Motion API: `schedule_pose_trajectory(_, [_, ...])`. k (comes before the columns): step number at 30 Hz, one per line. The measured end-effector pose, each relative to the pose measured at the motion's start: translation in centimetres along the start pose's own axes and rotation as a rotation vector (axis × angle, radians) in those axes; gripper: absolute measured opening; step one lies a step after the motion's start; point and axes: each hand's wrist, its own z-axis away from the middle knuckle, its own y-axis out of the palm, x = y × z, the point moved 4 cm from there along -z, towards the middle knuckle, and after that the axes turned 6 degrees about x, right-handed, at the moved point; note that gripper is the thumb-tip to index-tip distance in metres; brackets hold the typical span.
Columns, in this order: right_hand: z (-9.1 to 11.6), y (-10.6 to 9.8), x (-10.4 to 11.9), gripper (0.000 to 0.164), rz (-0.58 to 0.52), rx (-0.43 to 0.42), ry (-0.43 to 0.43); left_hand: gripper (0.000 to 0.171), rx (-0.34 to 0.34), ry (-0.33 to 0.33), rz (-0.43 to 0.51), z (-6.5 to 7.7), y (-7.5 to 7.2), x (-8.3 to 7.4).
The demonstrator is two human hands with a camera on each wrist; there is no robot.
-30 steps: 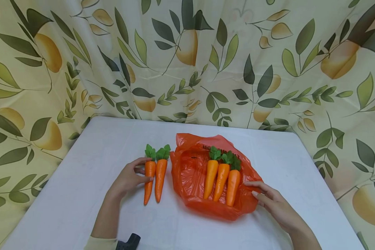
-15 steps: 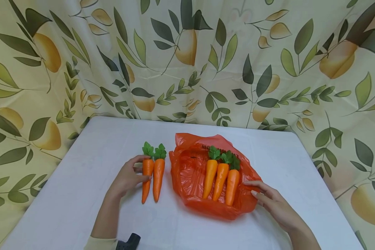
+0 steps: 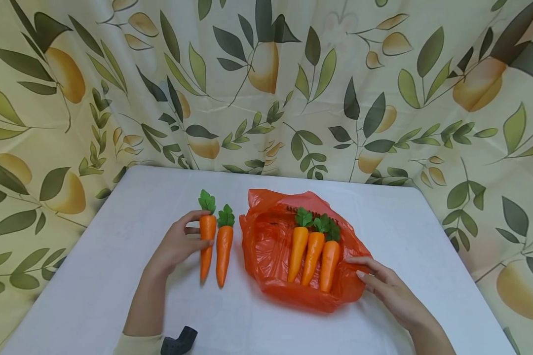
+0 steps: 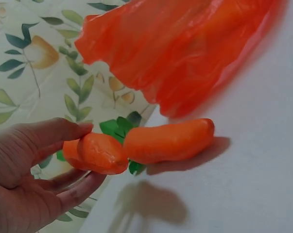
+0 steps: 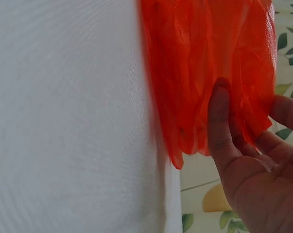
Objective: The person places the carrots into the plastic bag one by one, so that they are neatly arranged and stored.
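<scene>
My left hand (image 3: 175, 245) pinches an orange carrot with a green leafy top (image 3: 207, 229) between thumb and fingers. In the left wrist view this carrot (image 4: 98, 153) is raised off the table, its shadow apart from it. Another carrot (image 3: 224, 251) lies on the table just to its right. A red plastic bag (image 3: 266, 241) is spread with its mouth facing me, and three carrots lie side by side in it, the middle carrot (image 3: 313, 256) among them. At the bag's right edge my right hand (image 3: 393, 293) grips the thin plastic, thumb on one side in the right wrist view.
The white table (image 3: 93, 291) carries everything. A patterned curtain (image 3: 266, 98) with leaves and fruit hangs along its back and sides. A black strap piece (image 3: 179, 340) sits at my left wrist, by a pale sleeve.
My left hand has lifted the left carrot up and slightly away from me, parting it from its neighbour, which shifted a little left. The right hand and the bag stay nearly still.
</scene>
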Motion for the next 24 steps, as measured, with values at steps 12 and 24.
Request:
schedule_pose_trajectory(12, [0.1,0.0,-0.2,0.041,-0.004,-0.006,-0.006,0.067,0.005,0.082,-0.008,0.6,-0.3,-3.0])
schedule_pose_trajectory(24, [0.1,0.0,-0.2,0.041,-0.002,0.007,-0.031,0.069,0.019,0.17,0.012,1.1,0.0,-6.2])
